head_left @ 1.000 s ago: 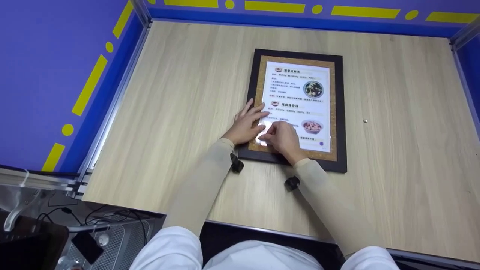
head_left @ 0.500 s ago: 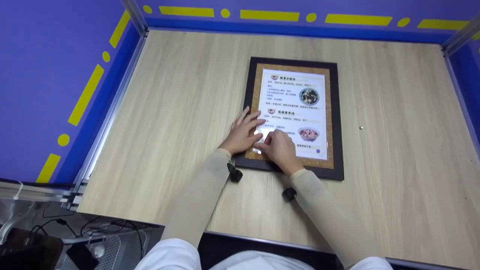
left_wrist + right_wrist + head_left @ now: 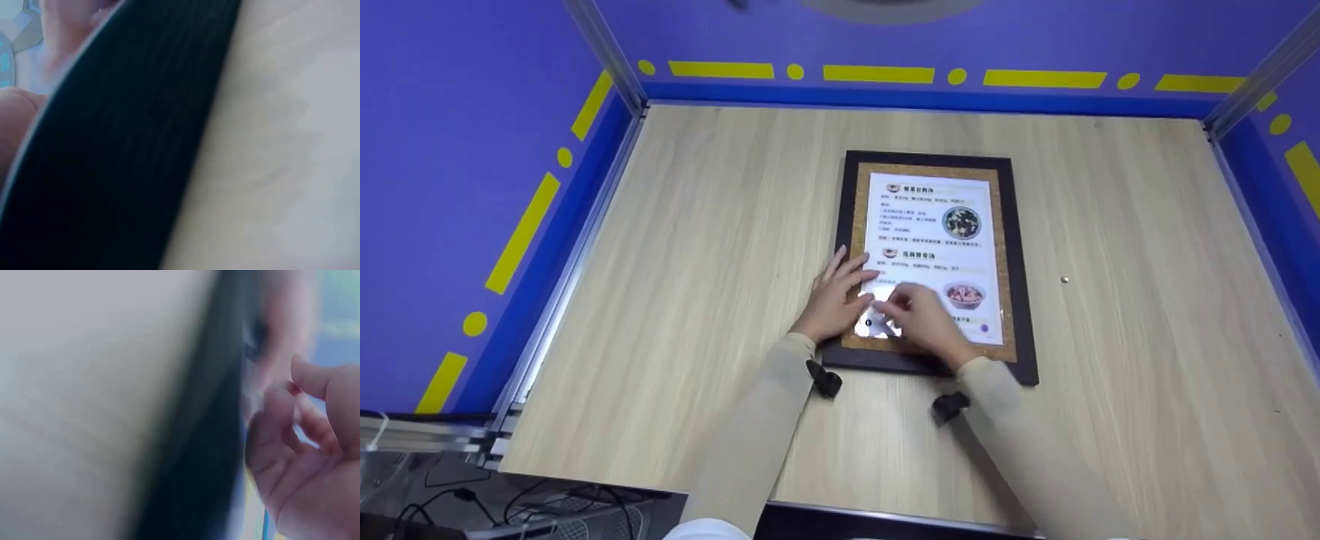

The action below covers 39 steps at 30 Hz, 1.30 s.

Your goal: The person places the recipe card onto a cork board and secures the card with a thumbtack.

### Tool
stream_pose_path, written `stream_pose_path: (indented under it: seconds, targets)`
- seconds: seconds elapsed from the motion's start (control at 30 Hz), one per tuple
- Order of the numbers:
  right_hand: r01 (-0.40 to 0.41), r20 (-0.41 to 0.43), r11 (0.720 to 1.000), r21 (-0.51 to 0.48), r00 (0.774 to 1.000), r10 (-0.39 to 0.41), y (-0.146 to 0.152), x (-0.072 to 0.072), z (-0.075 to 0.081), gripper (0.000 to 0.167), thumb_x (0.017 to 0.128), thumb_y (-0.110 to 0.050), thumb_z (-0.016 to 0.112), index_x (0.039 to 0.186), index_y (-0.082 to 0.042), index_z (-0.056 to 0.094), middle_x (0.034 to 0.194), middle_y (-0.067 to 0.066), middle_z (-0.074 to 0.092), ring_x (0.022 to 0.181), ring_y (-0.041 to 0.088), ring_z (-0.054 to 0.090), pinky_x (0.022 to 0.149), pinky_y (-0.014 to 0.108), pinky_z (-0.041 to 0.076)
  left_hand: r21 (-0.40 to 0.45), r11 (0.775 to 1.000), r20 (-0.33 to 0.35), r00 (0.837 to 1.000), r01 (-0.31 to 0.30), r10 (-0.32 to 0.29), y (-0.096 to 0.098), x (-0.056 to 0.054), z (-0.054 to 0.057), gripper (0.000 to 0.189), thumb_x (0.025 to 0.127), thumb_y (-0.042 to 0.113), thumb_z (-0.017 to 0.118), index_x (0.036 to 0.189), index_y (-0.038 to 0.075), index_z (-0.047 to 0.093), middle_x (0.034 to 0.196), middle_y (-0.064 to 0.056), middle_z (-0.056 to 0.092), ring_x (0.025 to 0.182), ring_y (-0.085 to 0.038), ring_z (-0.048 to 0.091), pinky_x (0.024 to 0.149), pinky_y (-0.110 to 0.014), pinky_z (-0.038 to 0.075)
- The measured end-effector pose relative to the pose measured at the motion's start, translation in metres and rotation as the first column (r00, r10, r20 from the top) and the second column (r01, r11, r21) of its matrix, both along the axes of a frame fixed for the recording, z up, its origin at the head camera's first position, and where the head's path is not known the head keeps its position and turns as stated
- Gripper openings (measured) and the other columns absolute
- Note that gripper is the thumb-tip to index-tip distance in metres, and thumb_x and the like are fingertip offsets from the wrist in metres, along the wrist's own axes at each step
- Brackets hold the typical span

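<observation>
A black-framed cork board [image 3: 850, 202] lies on the wooden table [image 3: 720, 247]. On it lies a glossy printed sheet [image 3: 911, 232] with Chinese text and two food photos. My left hand [image 3: 834, 304] rests spread on the board's lower left side, its fingertips on the sheet. Over the sheet's lower left part is my right hand [image 3: 926, 319], with loosely curled fingers and the thumb near the index finger; I see nothing between them. Beside it a small dark pushpin-like dot [image 3: 868, 322] shows at the sheet's corner. A purple dot [image 3: 984, 328], perhaps another pushpin, marks the lower right corner.
A small shiny round piece [image 3: 1064, 280] lies on the table right of the board. Blue panels [image 3: 900, 37] with yellow marks stand behind and at both sides. Cables [image 3: 465, 495] lie below the table's front left.
The head view has tilted up, so the board sits lower in it. My right hand has moved slightly off the sheet's lower left corner, uncovering the small dark dot. My left hand stays put.
</observation>
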State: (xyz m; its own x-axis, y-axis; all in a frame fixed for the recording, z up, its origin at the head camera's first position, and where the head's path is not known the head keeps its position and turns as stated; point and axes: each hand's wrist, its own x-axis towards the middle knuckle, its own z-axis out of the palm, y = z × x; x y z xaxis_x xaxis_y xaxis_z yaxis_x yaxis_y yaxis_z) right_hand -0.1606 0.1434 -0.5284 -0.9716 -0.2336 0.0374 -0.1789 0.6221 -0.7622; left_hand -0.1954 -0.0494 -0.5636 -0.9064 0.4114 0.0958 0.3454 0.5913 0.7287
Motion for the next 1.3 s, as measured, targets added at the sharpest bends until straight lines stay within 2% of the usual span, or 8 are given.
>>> stream_pose_path:
  seconds: [0.1,0.2,0.3,0.4,0.6,0.77,1.0,1.3]
  targets:
    - [0.07,0.03,0.996,-0.063,0.997,-0.068,0.033,-0.013,0.013,0.017,0.093,-0.015,0.07,0.09,0.002,0.073,0.079,0.007,0.068,0.069,0.018,0.059,0.063,0.028,0.047,0.019,1.0,0.014,1.0,-0.007,0.007,0.0,0.002,-0.001,0.039,0.097,0.024,0.063,0.134,0.016,0.063,0.157,0.003,0.037,0.151,-0.017,0.002,0.117,-0.053,0.009]
    - [0.202,-0.041,0.979,-0.035,0.978,-0.203,0.076,-0.025,0.022,0.015,0.092,-0.007,0.068,0.097,0.007,0.073,0.087,0.016,0.069,0.075,0.022,0.06,0.066,0.024,0.046,0.034,0.999,0.02,1.0,-0.012,0.011,0.001,0.002,-0.001,0.038,0.097,0.024,0.063,0.135,0.017,0.063,0.157,0.004,0.036,0.151,-0.015,0.002,0.117,-0.053,0.008]
    - [0.369,-0.077,0.929,-0.001,0.927,-0.368,0.12,-0.032,0.024,0.018,0.091,-0.006,0.068,0.102,0.008,0.071,0.09,0.019,0.068,0.077,0.022,0.058,0.065,0.021,0.044,0.029,1.0,0.02,1.0,-0.008,0.008,0.002,0.002,-0.002,0.038,0.097,0.025,0.062,0.135,0.019,0.062,0.157,0.005,0.035,0.15,-0.014,0.001,0.117,-0.052,0.008]
    - [0.495,-0.016,0.867,0.057,0.869,-0.495,0.157,-0.031,0.022,0.028,0.093,-0.014,0.067,0.114,0.005,0.069,0.093,0.015,0.064,0.078,0.021,0.056,0.064,0.025,0.043,0.013,1.0,0.013,1.0,-0.006,0.005,0.0,0.003,-0.003,0.038,0.097,0.025,0.061,0.135,0.019,0.062,0.158,0.005,0.035,0.151,-0.015,0.0,0.117,-0.052,0.008]
    - [0.548,0.143,0.805,0.228,0.799,-0.584,0.198,-0.021,0.015,0.055,0.095,-0.034,0.065,0.136,0.001,0.056,0.115,0.02,0.065,0.098,0.031,0.062,0.082,0.041,0.045,0.0,1.0,0.005,1.0,-0.012,0.012,0.001,0.004,-0.003,0.038,0.097,0.026,0.061,0.134,0.019,0.063,0.157,0.005,0.035,0.15,-0.014,0.001,0.117,-0.052,0.008]
    - [0.543,0.168,0.802,0.25,0.791,-0.588,0.203,-0.017,0.003,0.05,0.097,-0.032,0.062,0.132,0.004,0.059,0.117,0.021,0.064,0.1,0.033,0.062,0.082,0.044,0.047,0.009,1.0,-0.012,1.0,-0.008,0.008,0.002,0.002,-0.002,0.038,0.096,0.026,0.061,0.134,0.018,0.063,0.157,0.004,0.036,0.151,-0.016,0.002,0.117,-0.054,0.009]
    - [0.585,0.113,0.772,0.248,0.775,-0.622,0.207,-0.016,-0.005,0.034,0.1,-0.025,0.056,0.117,0.001,0.07,0.108,0.019,0.067,0.095,0.031,0.061,0.076,0.038,0.041,0.001,1.0,-0.019,1.0,-0.006,0.006,0.004,0.002,-0.001,0.039,0.097,0.026,0.06,0.135,0.018,0.062,0.157,0.004,0.035,0.151,-0.015,0.001,0.117,-0.051,0.008]
    - [0.578,0.137,0.783,0.231,0.777,-0.614,0.21,-0.019,-0.01,0.036,0.101,-0.026,0.054,0.116,0.003,0.067,0.109,0.018,0.064,0.094,0.027,0.056,0.075,0.034,0.041,-0.003,1.0,-0.008,1.0,-0.001,0.001,0.001,0.003,-0.002,0.04,0.097,0.026,0.06,0.137,0.019,0.061,0.158,0.004,0.033,0.151,-0.016,0.0,0.117,-0.051,0.007]
